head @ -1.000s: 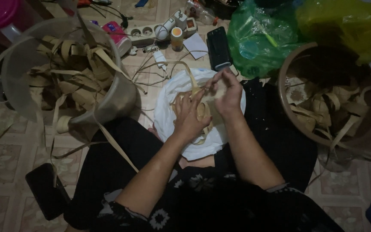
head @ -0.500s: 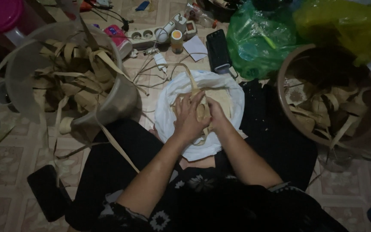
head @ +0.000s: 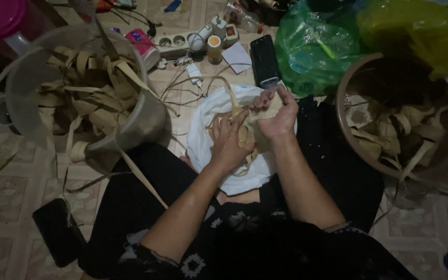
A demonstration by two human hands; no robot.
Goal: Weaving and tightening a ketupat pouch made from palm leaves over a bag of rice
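Observation:
Both my hands work a small woven pouch of pale leaf strips [head: 248,136] over a white cloth [head: 209,118] on my lap. My left hand [head: 227,141] cups the pouch from the left, fingers spread across it. My right hand [head: 276,117] grips its upper right part, fingers curled over the top. A loose leaf strip [head: 229,91] loops up from the pouch toward the floor items beyond.
A clear plastic tub [head: 71,93] with leaf strips lies tilted at left. A brown basin [head: 395,114] of woven pouches sits at right. Green bag [head: 317,46], yellow bag [head: 416,26], dark phone [head: 264,65], power strip [head: 182,44] lie beyond; another phone [head: 55,231] lower left.
My right hand was raised at upper right, dropped beside the left on the pouch, and now has lifted up and right again, gripping the pouch's top.

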